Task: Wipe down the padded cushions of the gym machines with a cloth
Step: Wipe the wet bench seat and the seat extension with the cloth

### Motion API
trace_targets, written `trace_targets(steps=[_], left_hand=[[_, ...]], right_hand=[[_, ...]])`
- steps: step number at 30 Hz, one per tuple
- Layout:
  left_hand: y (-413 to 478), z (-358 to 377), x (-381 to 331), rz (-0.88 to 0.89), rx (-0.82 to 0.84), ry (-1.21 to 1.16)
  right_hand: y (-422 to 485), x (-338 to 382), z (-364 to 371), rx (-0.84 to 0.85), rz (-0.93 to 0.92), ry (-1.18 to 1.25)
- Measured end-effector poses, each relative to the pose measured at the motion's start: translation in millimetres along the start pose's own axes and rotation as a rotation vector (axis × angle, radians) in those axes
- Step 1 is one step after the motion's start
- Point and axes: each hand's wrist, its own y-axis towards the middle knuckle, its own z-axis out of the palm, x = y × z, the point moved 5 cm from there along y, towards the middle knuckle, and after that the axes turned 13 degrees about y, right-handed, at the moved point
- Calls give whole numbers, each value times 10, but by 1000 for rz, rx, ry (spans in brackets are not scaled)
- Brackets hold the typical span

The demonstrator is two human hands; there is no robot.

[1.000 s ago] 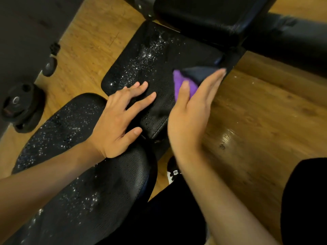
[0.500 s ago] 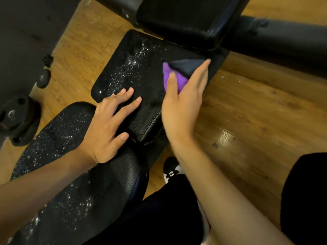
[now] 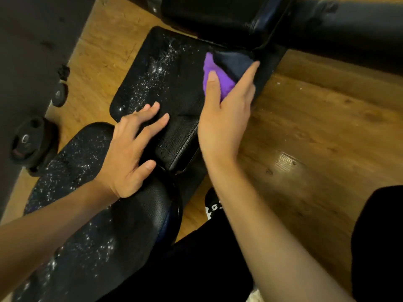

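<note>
A flat black padded cushion point(image 3: 174, 83) lies ahead of me, speckled with white droplets on its left half. My right hand point(image 3: 222, 123) presses a purple and dark cloth point(image 3: 210, 63) onto its far right corner, thumb and fingers straight on the cloth. My left hand point(image 3: 128, 153) rests with spread fingers on the cushion's near edge. A second, rounded black cushion point(image 3: 72, 166), also speckled, lies under my left forearm. A third black pad point(image 3: 218, 16) overhangs the far edge, right beside the cloth.
Wooden floor point(image 3: 316, 127) spreads to the right. A black padded roller point(image 3: 349, 29) crosses the top right. Weight plates point(image 3: 30, 144) and a smaller disc point(image 3: 60, 94) sit on the floor at left. My shoe point(image 3: 212, 205) and dark-clad legs fill the bottom.
My right hand has pushed the cloth farther along the flat cushion, toward the overhanging pad. My left hand has stayed on the near edge.
</note>
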Motion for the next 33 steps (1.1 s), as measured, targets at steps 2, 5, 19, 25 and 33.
trace_targets(steps=[2,5,19,25,33], left_hand=[[2,6,-11,3,-5,1],[5,2,-9,-7,2,-6],[1,-15,-9,0,1,-5],[-23,-5,-7,-15,-6,-29],[-21,7,25,-19,-6,-12]], right_hand=[[-436,-78,32,2,-68,-6],[-1029,-199,139,168,-3,7],[-1226,-310,160,322,147,6],[-321,-110,60,28,-86,-18],[-638,-101,111,77,-139,1]])
